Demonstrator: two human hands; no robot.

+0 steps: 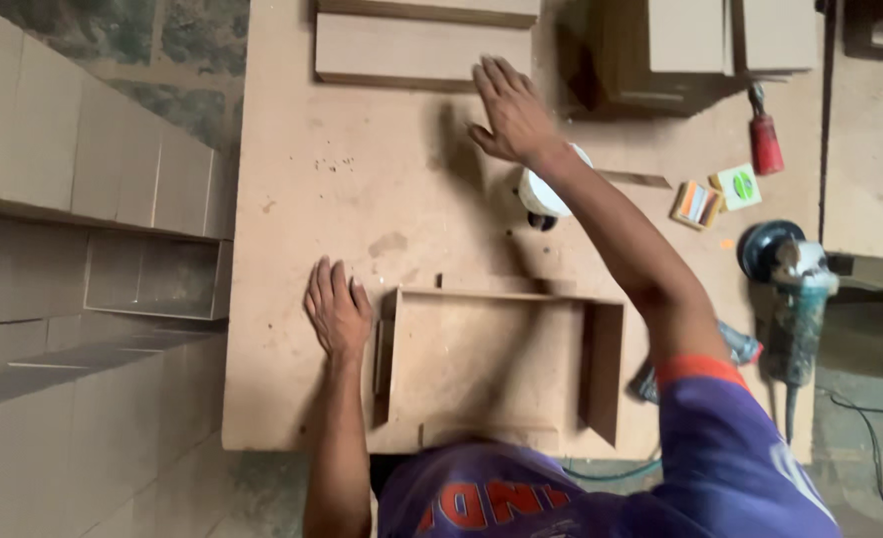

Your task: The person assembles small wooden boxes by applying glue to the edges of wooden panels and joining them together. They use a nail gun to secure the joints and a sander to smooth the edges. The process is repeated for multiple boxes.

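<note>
My left hand point(337, 309) lies flat, fingers apart, on the brown worktable point(292, 199), just left of a shallow open wooden box frame point(606, 359). My right hand point(509, 112) is stretched out far across the table, open and empty, hovering near the lower edge of a flat wooden board point(401, 50). My right forearm passes over a white round container point(546, 194) that stands on the table beneath it. A purple shirt with an orange cuff covers my upper arm.
An angle grinder point(795, 289) lies at the table's right edge. A red tool point(764, 139), small coloured packets point(717, 194) and stacked boxes point(680, 45) sit at the far right. Board cabinets point(83, 159) stand to the left; a cable point(860, 418) trails on the floor.
</note>
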